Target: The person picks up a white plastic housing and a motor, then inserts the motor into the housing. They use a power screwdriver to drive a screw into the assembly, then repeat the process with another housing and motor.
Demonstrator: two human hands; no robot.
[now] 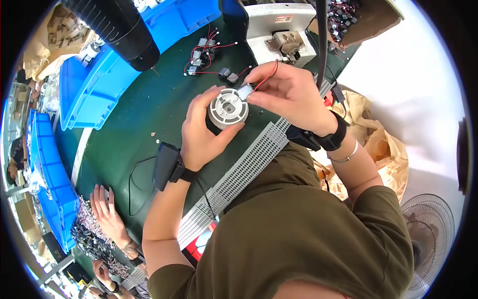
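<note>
"What did the left hand have?"

"It curved around a round white housing, fingers on the far side and thumb on the near side. The housing was above the green table, near the perforated white strip along the near edge."

"And the right hand?"

"Its thumb and fingers were pinched on a small silvery block with a red wire. The block was at the housing's right rim; I couldn't tell whether they touched."

"What lay beyond?"

"Toward the far edge, a cluster of wired grey blocks, with a metal fixture to its right. A blue bin stood along the far-left edge."

"Anyone else?"

"A co-worker's hand, fingers spread a little, toward the table's left end, beside a pile of small wired parts."
</note>
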